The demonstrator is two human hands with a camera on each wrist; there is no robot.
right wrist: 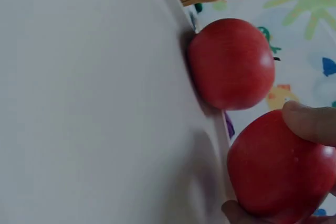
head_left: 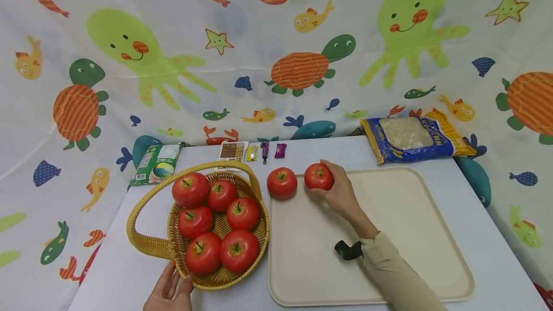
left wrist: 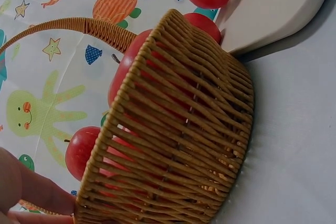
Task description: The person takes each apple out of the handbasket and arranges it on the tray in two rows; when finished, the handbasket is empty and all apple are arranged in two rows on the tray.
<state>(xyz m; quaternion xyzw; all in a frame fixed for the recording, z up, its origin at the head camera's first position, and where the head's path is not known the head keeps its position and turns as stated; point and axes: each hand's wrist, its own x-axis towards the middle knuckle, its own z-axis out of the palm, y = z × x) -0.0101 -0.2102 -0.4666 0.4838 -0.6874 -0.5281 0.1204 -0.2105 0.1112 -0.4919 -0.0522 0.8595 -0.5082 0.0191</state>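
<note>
My right hand grips a red apple over the far left part of a beige tray. In the right wrist view, thumb and fingers lie around that apple. Beside it, a second apple rests at the tray's far left corner. To the left stands a wicker basket with an arched handle and several red apples inside. My left hand holds the basket's near left rim, thumb and fingers against the wicker in the left wrist view.
Behind the basket lie a green packet, a brown and white packet, a yellow sachet and purple-wrapped candies. A blue and yellow bag lies beyond the tray. A patterned curtain hangs behind the white table.
</note>
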